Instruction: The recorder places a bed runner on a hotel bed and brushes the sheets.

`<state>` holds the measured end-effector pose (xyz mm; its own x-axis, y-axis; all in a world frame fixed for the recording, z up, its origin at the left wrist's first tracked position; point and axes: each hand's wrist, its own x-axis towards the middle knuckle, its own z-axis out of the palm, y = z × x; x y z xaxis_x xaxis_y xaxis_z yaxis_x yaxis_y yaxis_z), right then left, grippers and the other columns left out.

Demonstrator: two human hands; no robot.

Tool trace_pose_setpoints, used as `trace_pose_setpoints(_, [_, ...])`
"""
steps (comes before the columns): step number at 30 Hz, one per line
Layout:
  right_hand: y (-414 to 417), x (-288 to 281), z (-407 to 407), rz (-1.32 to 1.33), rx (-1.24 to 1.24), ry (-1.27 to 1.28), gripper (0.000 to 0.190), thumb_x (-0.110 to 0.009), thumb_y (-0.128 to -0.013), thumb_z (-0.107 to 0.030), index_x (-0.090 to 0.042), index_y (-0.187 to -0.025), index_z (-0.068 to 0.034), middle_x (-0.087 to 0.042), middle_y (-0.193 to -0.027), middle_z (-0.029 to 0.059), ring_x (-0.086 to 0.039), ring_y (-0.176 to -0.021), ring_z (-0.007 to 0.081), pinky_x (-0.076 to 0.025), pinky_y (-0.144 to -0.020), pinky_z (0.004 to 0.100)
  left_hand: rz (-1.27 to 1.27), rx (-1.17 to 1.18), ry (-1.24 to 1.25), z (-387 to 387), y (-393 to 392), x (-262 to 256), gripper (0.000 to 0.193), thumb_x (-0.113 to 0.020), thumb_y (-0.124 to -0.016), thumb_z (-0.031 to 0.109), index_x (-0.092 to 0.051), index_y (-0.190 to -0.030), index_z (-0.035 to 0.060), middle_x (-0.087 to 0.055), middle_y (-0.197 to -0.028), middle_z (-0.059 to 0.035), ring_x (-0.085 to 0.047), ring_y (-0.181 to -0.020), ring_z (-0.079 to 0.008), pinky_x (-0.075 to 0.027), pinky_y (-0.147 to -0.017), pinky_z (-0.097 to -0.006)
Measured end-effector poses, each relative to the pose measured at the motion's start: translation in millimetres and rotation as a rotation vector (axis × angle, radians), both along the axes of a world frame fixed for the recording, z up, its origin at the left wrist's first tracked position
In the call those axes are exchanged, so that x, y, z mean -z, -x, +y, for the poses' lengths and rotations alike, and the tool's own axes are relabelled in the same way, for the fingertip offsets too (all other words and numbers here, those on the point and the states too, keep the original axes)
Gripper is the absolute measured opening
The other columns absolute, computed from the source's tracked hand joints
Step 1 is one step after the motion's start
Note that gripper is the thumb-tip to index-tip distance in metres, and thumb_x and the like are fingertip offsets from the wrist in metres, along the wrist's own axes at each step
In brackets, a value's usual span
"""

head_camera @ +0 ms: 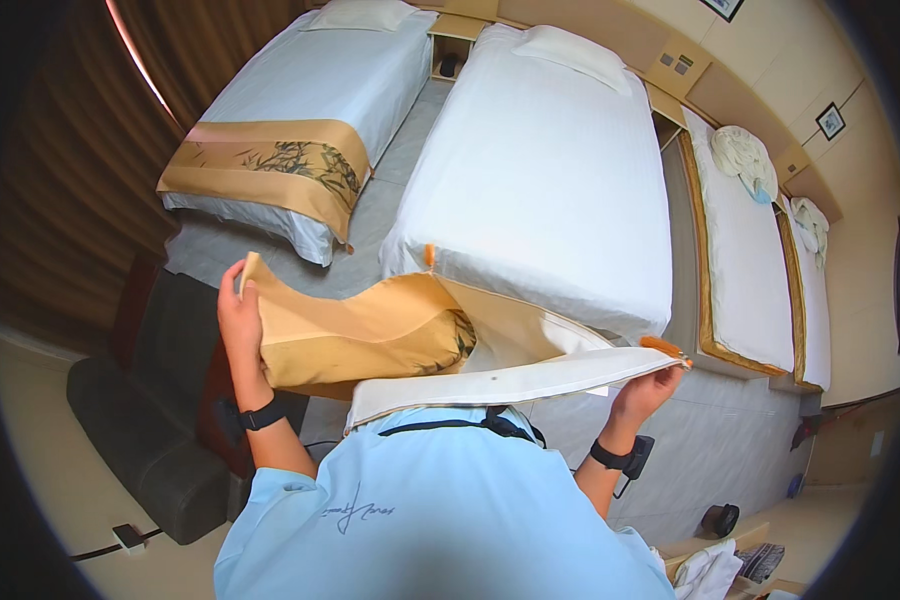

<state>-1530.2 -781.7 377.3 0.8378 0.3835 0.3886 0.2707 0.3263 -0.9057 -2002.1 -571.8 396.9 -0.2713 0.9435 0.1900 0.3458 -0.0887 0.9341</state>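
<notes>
A gold bed runner [360, 319] with a dark bamboo-leaf print and a pale lining hangs between my hands in front of my body. My left hand [241, 311] grips its edge on the left. At the right, my right hand [649, 390] pinches a corner with an orange tassel [661, 346]. The runner is folded and twisted, so its pale underside shows on the right half. Another orange tassel [430, 255] sticks up at its far edge. Just beyond is the foot of a bed [547, 172] with a smooth white cover and a pillow [574, 56].
Left of it stands a made bed [322, 75] with a similar runner [270, 161] across its foot. Two beds [746, 270] on the right carry bundled white bedding [746, 161]. A dark grey armchair [150, 427] is at my left, near brown curtains [67, 187]. Grey tile floor [720, 427] lies to the right.
</notes>
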Motion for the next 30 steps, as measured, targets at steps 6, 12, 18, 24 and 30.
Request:
trace_pose_setpoints(6, [-30, -6, -21, 0.132, 0.164, -0.176, 0.014, -0.052, -0.091, -0.01, -0.05, -0.103, -0.003, -0.056, -0.101, 0.0071, -0.055, -0.092, 0.0147, -0.044, -0.083, 0.0277, 0.35, -0.076, -0.005, 13, 11, 0, 0.029, -0.044, -0.089, 0.011, -0.051, -0.116, 0.0034, -0.06, -0.107, -0.0148, -0.057, -0.1, -0.0263, -0.041, -0.087, -0.0333])
trace_pose_setpoints(12, [-31, 1, -37, 0.161, 0.121, -0.161, 0.012, -0.056, -0.088, -0.011, -0.056, -0.098, -0.003, -0.061, -0.096, 0.0063, -0.057, -0.088, 0.0147, -0.046, -0.08, 0.0285, 0.276, 0.235, -0.205, 22, -54, 6, 0.038, -0.032, -0.086, -0.001, -0.036, -0.124, 0.0064, -0.053, -0.113, -0.0203, -0.056, -0.1, -0.0323, -0.042, -0.087, -0.0365])
trace_pose_setpoints(18, [13, -17, -16, -0.255, -0.318, 0.088, 0.01, -0.062, -0.069, 0.004, -0.06, -0.078, 0.0, -0.058, -0.08, 0.0067, -0.054, -0.075, 0.0163, -0.042, -0.069, 0.0258, 0.303, 0.954, -0.121, -5, -158, 13, 0.051, -0.036, -0.074, -0.009, -0.051, -0.119, 0.0073, -0.055, -0.108, -0.0147, -0.054, -0.101, -0.0288, -0.044, -0.084, -0.0357])
trace_pose_setpoints(24, [58, -55, 18, -0.393, -0.532, 0.206, 0.013, -0.062, -0.064, 0.006, -0.065, -0.074, -0.002, -0.058, -0.07, 0.0074, -0.055, -0.064, 0.0165, -0.042, -0.058, 0.0252, 0.23, 1.451, -0.161, -66, -236, -15, 0.039, -0.047, -0.074, 0.002, -0.054, -0.113, 0.0013, -0.059, -0.093, -0.017, -0.057, -0.084, -0.0309, -0.045, -0.075, -0.0351])
trace_pose_setpoints(30, [65, -50, 30, -0.361, -0.585, 0.29, 0.011, -0.063, -0.064, 0.003, -0.065, -0.075, -0.002, -0.058, -0.066, 0.0066, -0.056, -0.059, 0.0151, -0.042, -0.054, 0.0249, 0.297, 1.628, 0.188, -72, -247, -36, 0.037, -0.066, -0.072, 0.022, -0.055, -0.101, 0.0021, -0.062, -0.087, -0.0156, -0.058, -0.08, -0.0338, -0.046, -0.071, -0.0366])
